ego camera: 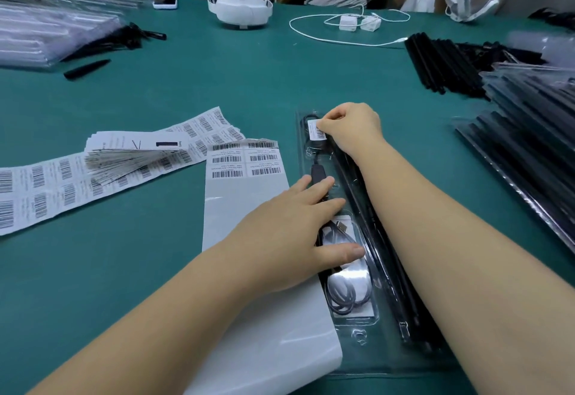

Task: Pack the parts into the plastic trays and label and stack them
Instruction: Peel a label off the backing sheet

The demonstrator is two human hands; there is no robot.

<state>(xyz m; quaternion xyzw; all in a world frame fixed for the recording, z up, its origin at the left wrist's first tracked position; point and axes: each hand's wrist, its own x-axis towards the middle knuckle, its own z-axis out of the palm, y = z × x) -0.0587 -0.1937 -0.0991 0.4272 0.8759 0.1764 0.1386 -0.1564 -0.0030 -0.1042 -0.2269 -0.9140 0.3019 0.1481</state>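
A long clear plastic tray (357, 338) lies in front of me on the green table, holding a coiled black cable (342, 295) and long black parts (385, 257). My left hand (289, 229) lies flat on the tray's left side with straight fingers, pressing it down. At the tray's far end my right hand (351, 128) pinches a small white barcode label (315, 130) against the plastic. A label backing sheet (245, 195) with a few barcode stickers left at its far end lies under my left forearm.
More barcode label sheets (62, 183) fan out at left. Stacked packed trays (529, 133) and loose black parts (441, 64) fill the right side. Another tray pile (46, 33) sits far left. A white headset (239, 8), a phone (165, 1), chargers (357, 22) and other people's hands are at the back.
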